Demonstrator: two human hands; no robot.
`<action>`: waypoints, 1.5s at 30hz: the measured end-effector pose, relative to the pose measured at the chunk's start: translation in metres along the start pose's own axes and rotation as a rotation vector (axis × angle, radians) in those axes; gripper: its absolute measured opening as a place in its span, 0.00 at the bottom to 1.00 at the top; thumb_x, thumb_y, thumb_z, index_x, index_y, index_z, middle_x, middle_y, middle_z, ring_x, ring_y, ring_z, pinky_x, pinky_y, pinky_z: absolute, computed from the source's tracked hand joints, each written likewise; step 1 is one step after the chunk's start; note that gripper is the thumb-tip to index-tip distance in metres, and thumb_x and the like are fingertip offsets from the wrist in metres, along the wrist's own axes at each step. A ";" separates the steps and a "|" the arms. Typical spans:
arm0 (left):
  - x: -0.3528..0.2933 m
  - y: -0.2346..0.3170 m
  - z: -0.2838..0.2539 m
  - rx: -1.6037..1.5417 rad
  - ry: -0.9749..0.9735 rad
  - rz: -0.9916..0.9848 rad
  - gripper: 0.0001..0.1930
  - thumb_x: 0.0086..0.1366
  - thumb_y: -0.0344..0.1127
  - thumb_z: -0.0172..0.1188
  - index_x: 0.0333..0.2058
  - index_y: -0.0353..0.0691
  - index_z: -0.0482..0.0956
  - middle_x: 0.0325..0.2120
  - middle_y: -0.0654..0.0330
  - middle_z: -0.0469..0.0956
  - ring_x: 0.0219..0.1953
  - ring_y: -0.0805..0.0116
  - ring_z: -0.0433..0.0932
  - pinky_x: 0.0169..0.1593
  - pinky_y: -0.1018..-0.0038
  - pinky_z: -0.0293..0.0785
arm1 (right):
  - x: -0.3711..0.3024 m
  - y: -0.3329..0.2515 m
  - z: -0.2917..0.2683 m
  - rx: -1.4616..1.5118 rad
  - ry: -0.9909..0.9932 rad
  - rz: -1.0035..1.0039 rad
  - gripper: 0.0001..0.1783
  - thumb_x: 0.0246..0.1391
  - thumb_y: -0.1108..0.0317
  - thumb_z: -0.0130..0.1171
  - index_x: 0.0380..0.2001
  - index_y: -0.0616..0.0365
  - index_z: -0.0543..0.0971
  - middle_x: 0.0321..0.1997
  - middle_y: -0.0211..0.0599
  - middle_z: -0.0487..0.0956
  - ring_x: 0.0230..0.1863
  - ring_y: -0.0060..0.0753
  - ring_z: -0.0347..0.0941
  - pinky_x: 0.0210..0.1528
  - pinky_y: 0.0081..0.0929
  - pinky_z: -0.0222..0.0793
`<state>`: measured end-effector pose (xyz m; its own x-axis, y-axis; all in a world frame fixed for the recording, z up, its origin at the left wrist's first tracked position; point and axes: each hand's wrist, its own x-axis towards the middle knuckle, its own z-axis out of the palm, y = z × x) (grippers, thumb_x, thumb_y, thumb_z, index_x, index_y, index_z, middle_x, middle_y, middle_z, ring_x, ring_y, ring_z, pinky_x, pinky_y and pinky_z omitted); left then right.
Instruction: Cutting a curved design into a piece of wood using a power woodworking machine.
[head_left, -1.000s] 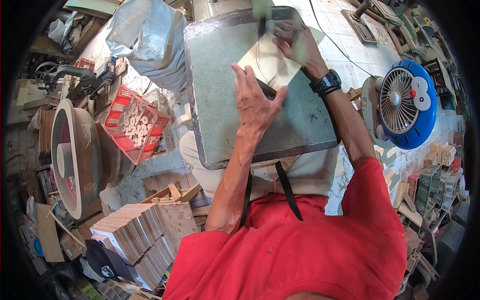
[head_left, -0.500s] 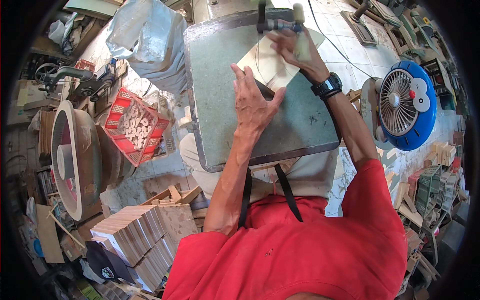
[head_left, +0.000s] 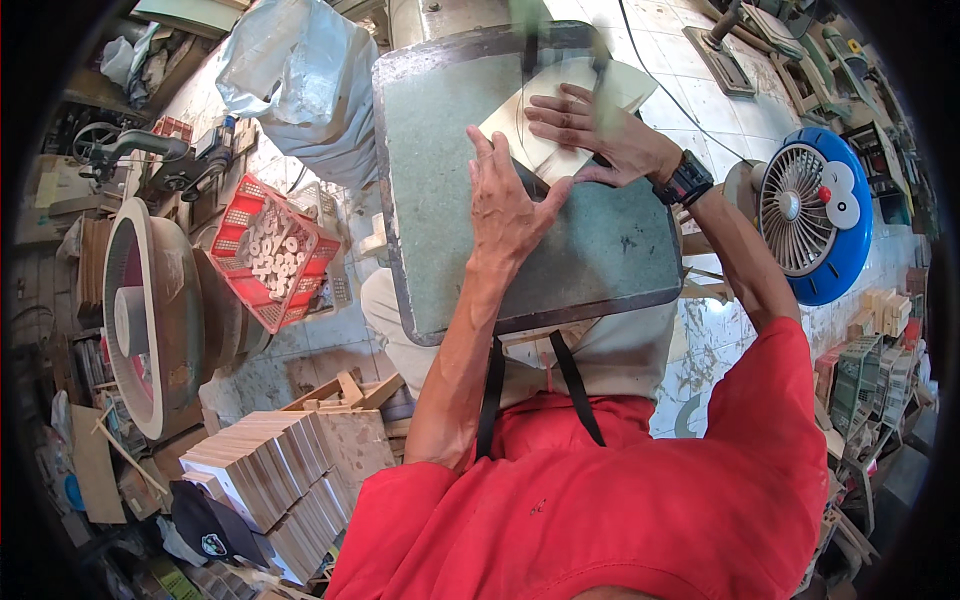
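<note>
A pale wooden board (head_left: pixel 508 122) with thin curved lines drawn on it lies on the far right part of a grey-green machine table (head_left: pixel 440 250). My left hand (head_left: pixel 505 205) rests at the board's near left corner, fingers stretched forward and thumb spread along the near edge. Across the board lies my right hand (head_left: pixel 610 140), its fingers long and flat, pointing left. A dark watch sits on that wrist. Just beyond the fingers, blurred dark and green machine parts (head_left: pixel 530 40) come down over the table and cannot be made out clearly.
A blue fan (head_left: pixel 815 215) stands to the right, near a dark cable. On the left are a red crate (head_left: pixel 285 250) of small pale rings, a large wheel-shaped machine part (head_left: pixel 135 320) and a whitish plastic bag (head_left: pixel 295 85). Stacked boards (head_left: pixel 265 470) stand at lower left.
My right hand has come down from the machine parts at the table's far edge and now lies flat on the board. The left hand has stayed in place.
</note>
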<state>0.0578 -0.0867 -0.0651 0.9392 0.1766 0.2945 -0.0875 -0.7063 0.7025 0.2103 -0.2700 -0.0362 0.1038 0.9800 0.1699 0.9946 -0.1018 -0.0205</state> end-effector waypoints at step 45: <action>0.035 -0.026 -0.021 -0.072 0.152 0.065 0.14 0.62 0.36 0.66 0.45 0.38 0.85 0.52 0.38 0.76 0.50 0.48 0.81 0.52 0.62 0.78 | 0.002 0.003 0.008 0.036 0.160 0.033 0.43 0.55 0.30 0.48 0.69 0.40 0.65 0.74 0.33 0.61 0.75 0.40 0.54 0.78 0.45 0.44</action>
<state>0.0861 -0.0476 -0.0597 0.8701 0.2380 0.4317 -0.1748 -0.6699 0.7216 0.2136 -0.2669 -0.0438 0.1385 0.9360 0.3236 0.9902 -0.1245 -0.0636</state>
